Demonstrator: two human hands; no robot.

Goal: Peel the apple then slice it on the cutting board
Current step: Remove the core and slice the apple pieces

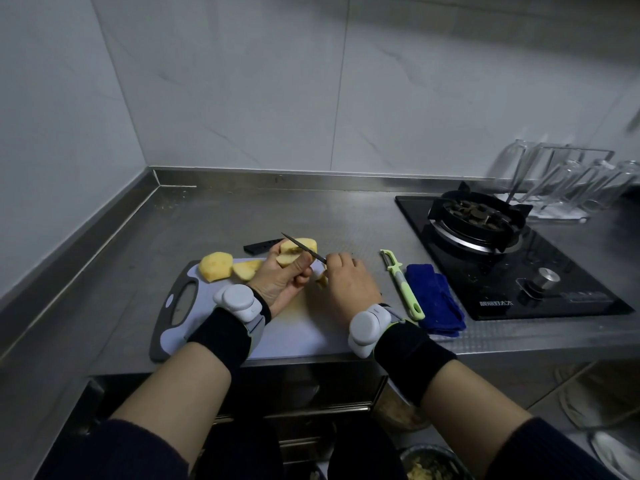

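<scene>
On the steel counter (214,220) in the tiled corner, your left hand (280,278) cups an apple piece (294,251) over the cutting board (298,327), right hand (346,282) gripping the knife (301,245) across it; peeler (401,282), cloth (436,299), stove (502,251) rightward.

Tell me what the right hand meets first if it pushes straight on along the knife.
The right hand would probably meet the apple piece in the left hand first; its knife lies across it. The left thumb sits close by; depth unclear.
</scene>
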